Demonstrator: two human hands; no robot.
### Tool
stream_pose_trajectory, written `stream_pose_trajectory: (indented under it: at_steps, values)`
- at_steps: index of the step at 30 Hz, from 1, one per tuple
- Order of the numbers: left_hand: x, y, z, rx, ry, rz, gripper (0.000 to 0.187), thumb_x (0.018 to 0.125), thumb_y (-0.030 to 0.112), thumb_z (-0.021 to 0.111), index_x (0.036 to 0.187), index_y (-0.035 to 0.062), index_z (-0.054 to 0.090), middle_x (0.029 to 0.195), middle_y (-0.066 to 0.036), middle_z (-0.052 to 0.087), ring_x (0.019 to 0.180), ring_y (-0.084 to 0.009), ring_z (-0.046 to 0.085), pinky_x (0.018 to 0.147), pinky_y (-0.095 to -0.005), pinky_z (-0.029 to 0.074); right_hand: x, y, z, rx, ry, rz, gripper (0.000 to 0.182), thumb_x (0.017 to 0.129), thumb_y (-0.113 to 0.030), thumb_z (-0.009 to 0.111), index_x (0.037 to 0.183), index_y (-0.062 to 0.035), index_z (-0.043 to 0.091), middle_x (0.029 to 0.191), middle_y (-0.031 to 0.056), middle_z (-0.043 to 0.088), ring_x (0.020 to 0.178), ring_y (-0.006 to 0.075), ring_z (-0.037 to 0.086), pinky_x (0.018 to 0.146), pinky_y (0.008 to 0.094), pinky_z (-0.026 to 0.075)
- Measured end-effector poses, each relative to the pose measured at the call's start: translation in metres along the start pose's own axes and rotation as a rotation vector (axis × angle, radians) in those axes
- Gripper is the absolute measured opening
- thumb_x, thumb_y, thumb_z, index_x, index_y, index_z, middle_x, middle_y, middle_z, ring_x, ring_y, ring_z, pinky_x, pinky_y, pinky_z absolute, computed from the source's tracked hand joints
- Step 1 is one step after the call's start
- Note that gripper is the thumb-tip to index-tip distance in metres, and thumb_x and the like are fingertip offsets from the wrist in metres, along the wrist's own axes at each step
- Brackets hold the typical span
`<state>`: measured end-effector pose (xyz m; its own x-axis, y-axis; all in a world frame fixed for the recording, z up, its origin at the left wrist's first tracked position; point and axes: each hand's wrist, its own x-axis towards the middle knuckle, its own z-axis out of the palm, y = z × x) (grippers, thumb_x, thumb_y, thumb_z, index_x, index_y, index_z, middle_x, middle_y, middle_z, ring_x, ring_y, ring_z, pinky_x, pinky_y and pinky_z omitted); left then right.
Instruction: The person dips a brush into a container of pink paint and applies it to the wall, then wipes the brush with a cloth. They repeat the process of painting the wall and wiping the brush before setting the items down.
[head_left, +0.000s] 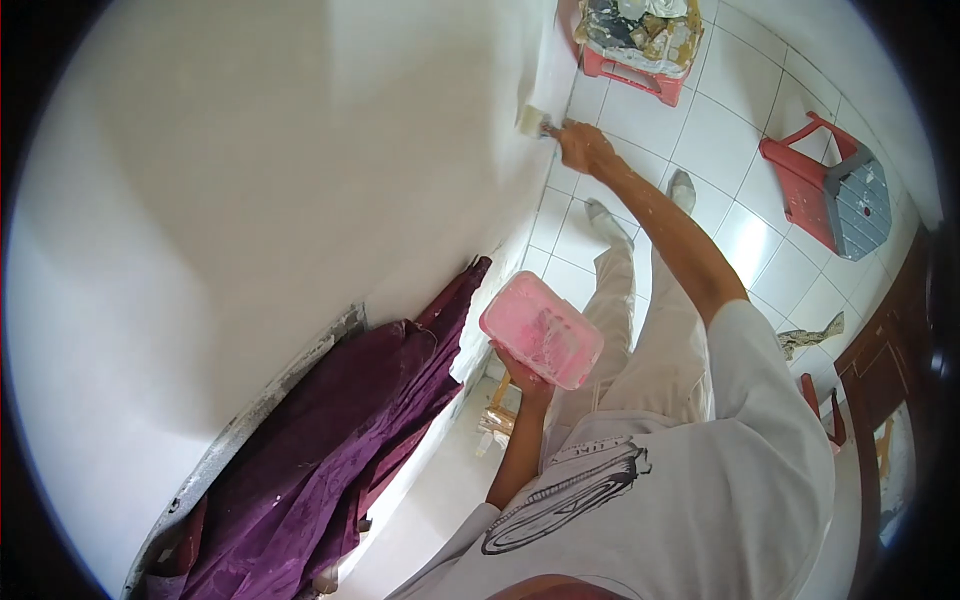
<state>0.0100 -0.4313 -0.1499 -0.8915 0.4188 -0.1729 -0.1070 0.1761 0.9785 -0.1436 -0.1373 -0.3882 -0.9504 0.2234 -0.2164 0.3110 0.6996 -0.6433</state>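
fingers of the right hand (pixel 587 148) grip a brush (pixel 532 121) at the wall (pixel 400 150). the left hand (pixel 526 378) clasps a pink container (pixel 541 330).

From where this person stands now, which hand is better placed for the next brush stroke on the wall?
Probably the right hand: it holds the brush, extended to the white wall. The left hand is occupied, holding the pink container.

A rectangular, white-smeared pink tub (pixel 543 330) sits well apart from a pale brush (pixel 532 122) by the wall (pixel 400 120).
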Motion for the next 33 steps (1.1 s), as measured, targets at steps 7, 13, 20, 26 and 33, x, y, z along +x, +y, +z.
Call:
stream_pose_trajectory:
  at_steps: [7, 13, 20, 26, 33]
  values:
    - [0.016, 0.003, 0.012, -0.146, 0.072, -0.28, 0.094, 0.091, 0.071, 0.048, 0.157, 0.0231, 0.003, 0.154, -0.011, 0.027, 0.137, -0.0313, 0.04, 0.112, -0.0513, 0.04, -0.063, -0.125, -0.149, 0.29, 0.366, -0.438, 0.062, 0.085, -0.004, 0.066, 0.139, -0.032, 0.055, 0.087, 0.0045, 0.058, 0.057, 0.0248, 0.059, 0.046, 0.0361, 0.05]
    - [0.027, 0.004, 0.014, -0.611, 0.311, -0.628, 0.084, 0.094, 0.076, 0.032, 0.155, 0.019, 0.023, 0.148, -0.007, 0.04, 0.134, -0.0277, 0.044, 0.11, -0.0479, 0.041, -0.011, -0.058, -0.066, 0.361, 0.175, -0.264, 0.06, 0.078, 0.001, 0.059, 0.133, -0.0236, 0.06, 0.085, 0.0094, 0.058, 0.067, 0.0317, 0.062, 0.061, 0.042, 0.054]
    - [0.025, 0.014, 0.034, -0.389, 0.061, -0.263, 0.083, 0.094, 0.076, 0.028, 0.153, 0.0174, 0.025, 0.146, -0.009, 0.042, 0.134, -0.0275, 0.045, 0.111, -0.0474, 0.04, -0.006, -0.032, -0.067, 0.173, 0.02, -0.062, 0.044, 0.081, -0.005, 0.056, 0.123, -0.0151, 0.063, 0.089, 0.014, 0.061, 0.075, 0.0386, 0.062, 0.074, 0.0509, 0.051]
    - [0.02, -0.008, 0.014, -0.545, 0.208, -0.668, 0.086, 0.094, 0.076, 0.022, 0.156, 0.0166, 0.013, 0.147, -0.014, 0.038, 0.136, -0.0274, 0.042, 0.112, -0.0463, 0.04, -0.058, -0.124, -0.151, 0.498, 0.399, -0.521, 0.05, 0.085, -0.006, 0.062, 0.131, -0.0256, 0.06, 0.084, 0.0066, 0.058, 0.055, 0.0279, 0.06, 0.045, 0.0371, 0.049]
    - [0.03, 0.001, 0.013, -0.532, 0.269, -0.618, 0.086, 0.093, 0.078, 0.026, 0.154, 0.0166, 0.023, 0.146, -0.009, 0.041, 0.132, -0.027, 0.045, 0.11, -0.0472, 0.041, -0.016, -0.056, -0.021, 0.287, 0.23, -0.285, 0.068, 0.082, -0.004, 0.058, 0.142, -0.0345, 0.051, 0.087, 0.0089, 0.06, 0.061, 0.0318, 0.063, 0.056, 0.0427, 0.056]
